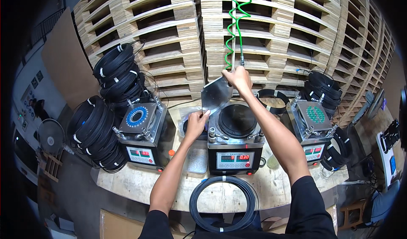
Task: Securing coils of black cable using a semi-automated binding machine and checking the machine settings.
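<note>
Three machines stand on the table (127, 182): the left machine (142, 148) with a blue ring of parts on top, the centre machine (235, 165) with one round black disc (237, 120), and the right machine (313, 135) with green parts in a round pattern. There is one metal plate (216, 95), one green hose (240, 35), one orange cap (171, 152) and one clear tray (197, 159). One black coil (252, 203) lies at the near edge, overhanging it. Two piles of coils (91, 133) rise at the left, and more coils (322, 90) sit at the right; they overlap too much to count singly. Stacked pallets (263, 23) fill the back and run out of the top of the view.

The right forearm and elbow cover part of the right machine's front. The dark rim cuts off the outer corners.

The plate is held up, tilted, above the back left of the centre machine. The left hand (196, 125) is closed on its lower left corner, thumb on the near face. The right hand (238, 79) pinches its upper right corner, close under the hose end; it perhaps touches the hose too, but the fingers there are hard to make out.
</note>
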`<control>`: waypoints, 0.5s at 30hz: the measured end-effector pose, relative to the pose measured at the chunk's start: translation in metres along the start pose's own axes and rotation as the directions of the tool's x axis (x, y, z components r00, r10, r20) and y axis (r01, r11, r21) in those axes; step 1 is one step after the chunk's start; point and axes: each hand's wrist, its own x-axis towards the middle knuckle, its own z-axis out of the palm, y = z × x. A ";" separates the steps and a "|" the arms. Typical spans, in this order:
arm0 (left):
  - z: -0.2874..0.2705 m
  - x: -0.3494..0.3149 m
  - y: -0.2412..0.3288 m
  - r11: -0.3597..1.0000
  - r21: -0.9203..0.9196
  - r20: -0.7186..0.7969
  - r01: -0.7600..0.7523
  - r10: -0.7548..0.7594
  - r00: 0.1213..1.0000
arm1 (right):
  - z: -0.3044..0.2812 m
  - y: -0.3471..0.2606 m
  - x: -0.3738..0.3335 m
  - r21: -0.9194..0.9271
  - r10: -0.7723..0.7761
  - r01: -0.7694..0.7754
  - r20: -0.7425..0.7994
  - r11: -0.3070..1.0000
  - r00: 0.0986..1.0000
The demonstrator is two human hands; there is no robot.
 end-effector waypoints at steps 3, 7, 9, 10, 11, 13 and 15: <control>0.009 0.009 -0.014 0.997 -0.075 -0.013 0.013 -0.014 1.000 | 0.003 -0.004 0.018 -0.072 -0.032 0.034 0.031 0.997 0.999; 0.010 0.010 -0.025 0.991 -0.110 -0.005 0.073 -0.074 0.997 | 0.011 -0.008 0.030 -0.125 -0.068 0.081 0.108 0.989 0.992; 0.014 0.013 -0.032 0.992 -0.120 -0.024 0.046 -0.049 0.999 | 0.014 0.009 0.060 -0.019 -0.143 0.154 0.260 0.988 0.955; 0.018 0.014 -0.035 0.991 -0.132 -0.044 0.024 -0.030 0.999 | 0.021 0.023 0.080 0.157 -0.203 0.162 0.301 0.974 0.932; 0.011 0.010 -0.033 0.982 -0.185 -0.062 0.039 -0.052 0.997 | 0.020 0.026 0.084 0.240 -0.218 0.146 0.310 0.960 0.925; 0.011 0.008 -0.029 0.988 -0.150 -0.069 0.035 -0.046 0.997 | 0.009 0.054 0.118 0.335 -0.255 0.197 0.141 0.921 0.957; 0.013 0.010 -0.031 0.994 -0.097 -0.082 0.044 -0.052 0.995 | 0.002 0.098 0.163 0.183 -0.209 0.228 -0.118 0.956 0.971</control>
